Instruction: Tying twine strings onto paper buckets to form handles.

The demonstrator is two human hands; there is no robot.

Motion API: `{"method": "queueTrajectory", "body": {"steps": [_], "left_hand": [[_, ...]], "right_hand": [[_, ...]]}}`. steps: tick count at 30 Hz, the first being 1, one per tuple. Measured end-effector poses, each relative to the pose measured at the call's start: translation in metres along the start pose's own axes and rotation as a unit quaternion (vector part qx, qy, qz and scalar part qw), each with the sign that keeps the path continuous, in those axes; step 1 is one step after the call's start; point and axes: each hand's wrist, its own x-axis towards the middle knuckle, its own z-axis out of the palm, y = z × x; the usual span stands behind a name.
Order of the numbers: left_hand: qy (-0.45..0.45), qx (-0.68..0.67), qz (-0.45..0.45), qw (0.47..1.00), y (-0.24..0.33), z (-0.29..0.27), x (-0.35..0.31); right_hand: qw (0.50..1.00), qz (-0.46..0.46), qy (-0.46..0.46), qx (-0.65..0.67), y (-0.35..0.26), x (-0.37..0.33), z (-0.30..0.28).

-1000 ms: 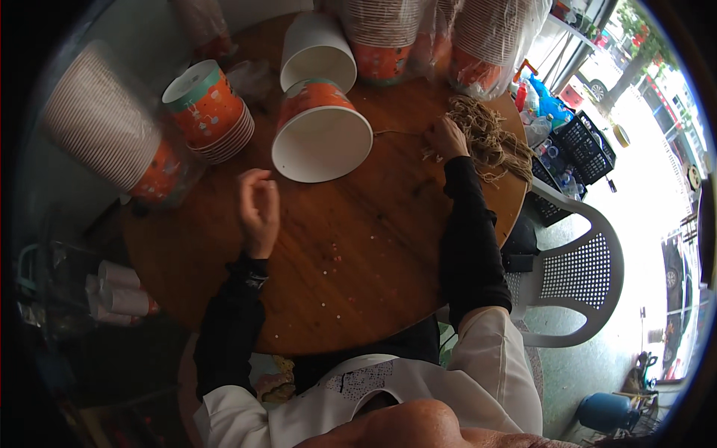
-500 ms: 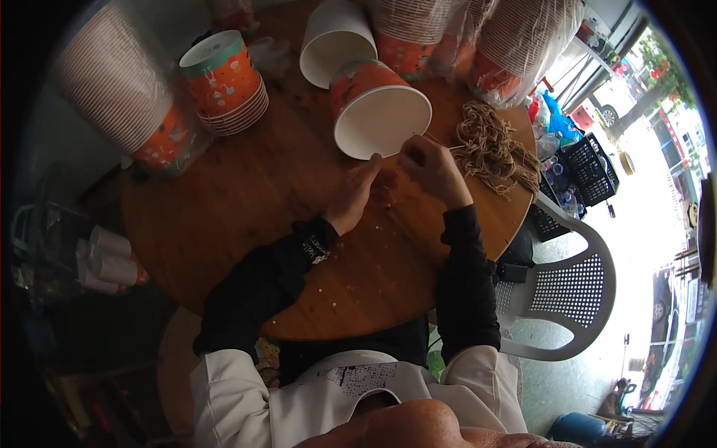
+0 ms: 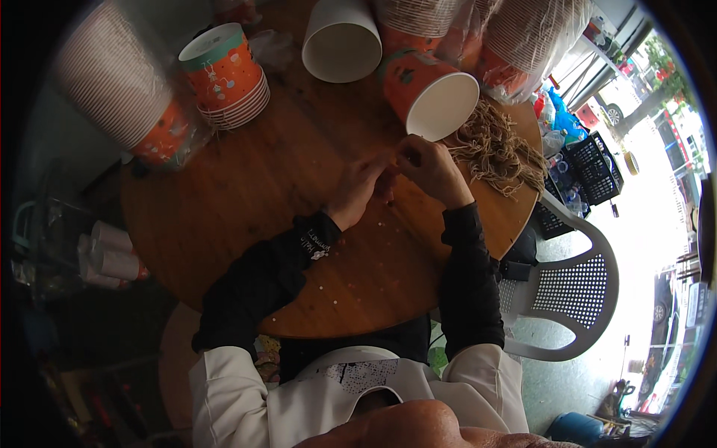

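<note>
Over the middle of the round wooden table, my left hand (image 3: 357, 193) and my right hand (image 3: 433, 168) meet at the fingertips. The right fingers are curled in a pinch. The left thumb and fingers are drawn together, partly in shadow. What they hold, if anything, is too small to make out. Just beyond my right hand an orange paper tub (image 3: 418, 84) lies tilted, its pale open mouth (image 3: 446, 107) facing me. A tangled heap of tan string (image 3: 504, 153) lies beside the tub on the right.
A white tub (image 3: 342, 43) lies on its side at the back. Orange tubs (image 3: 224, 75) stand nested at the far left, near a tall wrapped stack (image 3: 123, 86). More wrapped stacks (image 3: 526, 41) line the back right. A grey plastic chair (image 3: 571, 287) stands right of the table (image 3: 246, 194).
The orange tub has rolled or shifted to the right, towards the string, its mouth turned rightward. My left fingertips have moved in to meet my right hand.
</note>
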Motion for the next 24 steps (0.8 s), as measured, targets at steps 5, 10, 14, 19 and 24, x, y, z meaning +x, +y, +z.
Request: {"method": "queueTrajectory", "body": {"steps": [5, 10, 14, 19, 24], "left_hand": [[0.023, 0.046, 0.036, 0.998, -0.004, -0.001, 0.002], [0.066, 0.123, 0.117, 0.983, -0.004, -0.002, 0.006], [0.075, 0.160, 0.173, 0.969, -0.008, -0.007, 0.009], [0.100, 0.183, 0.211, 0.955, -0.012, -0.007, 0.011], [0.092, 0.241, 0.259, 0.931, -0.009, -0.004, 0.012]], "right_hand": [[0.999, 0.035, -0.002, 0.004, -0.003, 0.000, 0.002], [0.999, 0.037, -0.001, -0.002, -0.005, 0.000, 0.003], [0.999, 0.030, 0.012, 0.040, -0.014, 0.001, 0.004], [0.993, 0.081, -0.017, 0.084, -0.014, 0.001, 0.002], [0.985, 0.098, 0.001, 0.145, -0.005, -0.001, 0.003]]}}
